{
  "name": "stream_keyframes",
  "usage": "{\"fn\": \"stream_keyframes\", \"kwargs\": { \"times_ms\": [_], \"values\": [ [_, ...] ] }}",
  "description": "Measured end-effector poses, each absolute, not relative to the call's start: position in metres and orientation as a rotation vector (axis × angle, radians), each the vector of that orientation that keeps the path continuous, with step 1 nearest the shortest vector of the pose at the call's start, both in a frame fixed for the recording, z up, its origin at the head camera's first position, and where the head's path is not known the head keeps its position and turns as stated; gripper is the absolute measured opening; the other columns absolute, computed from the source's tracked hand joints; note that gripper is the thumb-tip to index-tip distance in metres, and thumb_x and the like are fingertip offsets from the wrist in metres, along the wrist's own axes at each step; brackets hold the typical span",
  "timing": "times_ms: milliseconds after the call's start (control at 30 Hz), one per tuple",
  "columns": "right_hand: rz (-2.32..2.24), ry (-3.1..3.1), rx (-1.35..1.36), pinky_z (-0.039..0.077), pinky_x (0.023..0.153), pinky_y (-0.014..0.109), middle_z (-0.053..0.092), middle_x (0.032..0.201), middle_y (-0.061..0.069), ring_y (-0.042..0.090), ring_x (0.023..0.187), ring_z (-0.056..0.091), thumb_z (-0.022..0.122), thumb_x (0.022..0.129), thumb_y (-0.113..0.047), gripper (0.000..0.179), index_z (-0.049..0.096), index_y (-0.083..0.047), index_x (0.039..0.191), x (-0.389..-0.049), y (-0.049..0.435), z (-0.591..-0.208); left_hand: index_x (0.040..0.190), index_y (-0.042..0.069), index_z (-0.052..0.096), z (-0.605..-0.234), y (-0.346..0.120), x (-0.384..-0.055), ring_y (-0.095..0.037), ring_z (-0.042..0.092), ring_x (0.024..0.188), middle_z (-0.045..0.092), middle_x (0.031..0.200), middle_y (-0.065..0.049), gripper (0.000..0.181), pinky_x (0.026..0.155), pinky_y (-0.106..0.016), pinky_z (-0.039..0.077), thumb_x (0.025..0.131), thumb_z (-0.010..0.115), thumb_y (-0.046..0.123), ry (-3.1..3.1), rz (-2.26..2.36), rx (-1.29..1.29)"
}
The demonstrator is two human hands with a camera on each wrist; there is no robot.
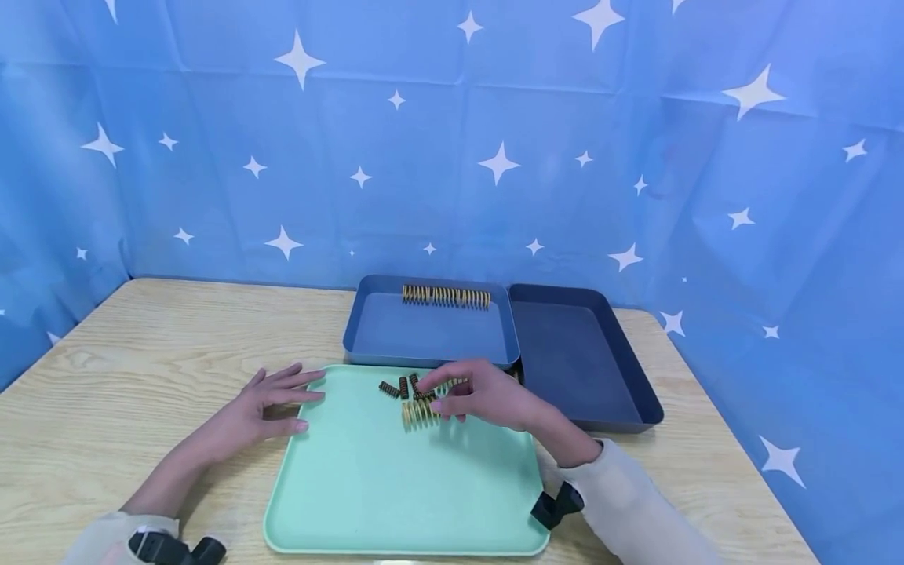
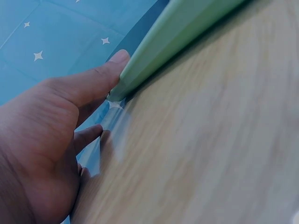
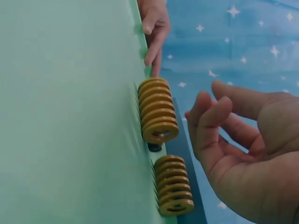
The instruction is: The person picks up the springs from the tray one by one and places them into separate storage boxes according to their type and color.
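Fingers curve empty on the right hand and spread on the left hand; yellow springs and dark springs seem left on the green tray, a yellow row already in the blue tray.

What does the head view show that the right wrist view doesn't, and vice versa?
Only the head view: the wooden table, navy tray and the row of yellow springs in the blue tray.
Only the right wrist view: the open ends of two loose yellow springs and the palm of the right hand.
Both: those springs, right hand, left hand, green tray and starred backdrop.
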State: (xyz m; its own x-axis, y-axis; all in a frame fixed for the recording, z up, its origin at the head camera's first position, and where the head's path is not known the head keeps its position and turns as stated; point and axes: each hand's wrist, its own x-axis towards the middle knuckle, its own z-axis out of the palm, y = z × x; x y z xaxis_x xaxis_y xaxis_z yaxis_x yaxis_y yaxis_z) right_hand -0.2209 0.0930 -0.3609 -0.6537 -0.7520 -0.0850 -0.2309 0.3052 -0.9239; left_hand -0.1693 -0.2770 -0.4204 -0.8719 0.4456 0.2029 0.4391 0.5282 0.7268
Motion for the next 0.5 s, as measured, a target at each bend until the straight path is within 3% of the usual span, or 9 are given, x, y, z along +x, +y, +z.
{"fn": "stream_keyframes", "kwargs": {
  "times_ms": [300, 500],
  "values": [
    [-1.314, 2.121, -0.775, 0.054, 0.064, 0.043, 0.067, 0.105, 0.010, 0.031, 0.076, 0.065, 0.068, 0.091, -0.017, 0.033, 0.065, -0.015, 0.123, -0.217, 0.093, -0.372, 0.125, 0.016, 0.065, -0.422, -0.276, -0.170, -0.046, 0.019, 0.138, 0.045, 0.145, -0.008, 0.042, 0.105, -0.067, -0.008, 0.085, 0.073, 0.028, 2.742, 1.304, 0.807],
    [-1.352, 2.107, -0.745, 0.054, 0.064, 0.042, 0.064, 0.114, 0.008, 0.028, 0.078, 0.067, 0.068, 0.090, -0.014, 0.033, 0.065, -0.015, 0.122, -0.215, 0.094, -0.378, 0.125, 0.015, 0.066, -0.420, -0.275, -0.169, -0.046, 0.018, 0.139, 0.044, 0.145, -0.010, 0.042, 0.105, -0.067, -0.009, 0.085, 0.073, 0.027, 2.736, 1.312, 0.791]
  ]
}}
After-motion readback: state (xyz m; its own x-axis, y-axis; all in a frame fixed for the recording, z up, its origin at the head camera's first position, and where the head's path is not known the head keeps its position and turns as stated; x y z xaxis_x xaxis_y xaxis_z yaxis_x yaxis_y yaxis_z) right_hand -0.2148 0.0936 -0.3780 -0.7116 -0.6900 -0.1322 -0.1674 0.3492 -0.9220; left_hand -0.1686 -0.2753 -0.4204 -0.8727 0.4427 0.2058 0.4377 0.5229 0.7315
